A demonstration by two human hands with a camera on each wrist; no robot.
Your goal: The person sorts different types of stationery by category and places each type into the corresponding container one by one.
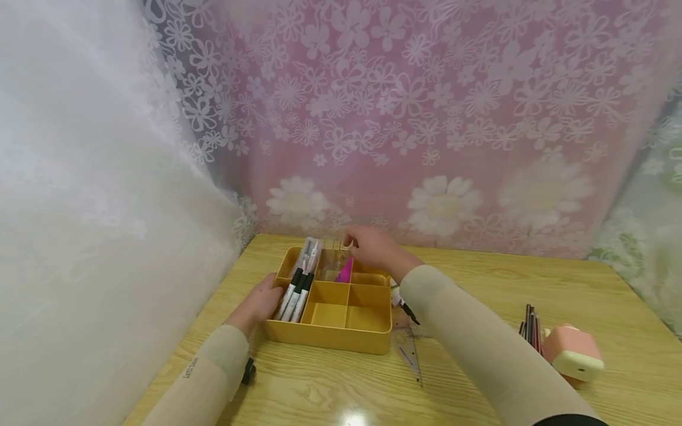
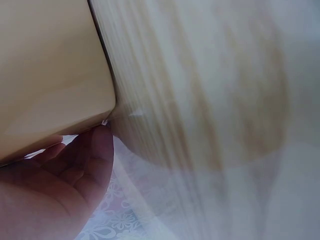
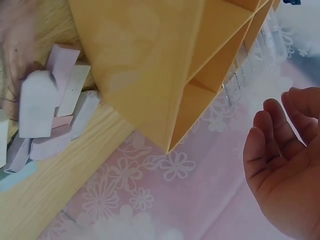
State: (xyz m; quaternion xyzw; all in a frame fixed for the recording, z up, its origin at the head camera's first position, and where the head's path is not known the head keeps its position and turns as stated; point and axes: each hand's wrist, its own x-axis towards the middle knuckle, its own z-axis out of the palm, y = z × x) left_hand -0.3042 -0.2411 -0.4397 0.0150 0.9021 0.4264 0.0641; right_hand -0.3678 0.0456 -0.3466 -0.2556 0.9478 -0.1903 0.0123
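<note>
A yellow divided organizer box (image 1: 330, 337) stands on the wooden table. My left hand (image 1: 263, 300) grips its left wall, fingers at the rim; the left wrist view shows the thumb and fingers (image 2: 102, 145) against the box's corner. White markers with black caps (image 1: 295, 296) lie in the left compartments, beside a clear case of pens (image 1: 311, 254). Over the back middle compartment is my right hand (image 1: 373, 245), fingers loosely bent and nothing between them in the right wrist view. Below it stand clear rulers (image 1: 331, 260) and a bright pink piece (image 1: 346, 271).
Several erasers (image 3: 37, 102) lie by the box's right side, mostly behind my right arm in the head view. A clear set square (image 1: 409, 355) lies in front of them. Further right are pencils (image 1: 531, 325) and a pink-and-cream sharpener-like object (image 1: 572, 354). Patterned curtains border the table.
</note>
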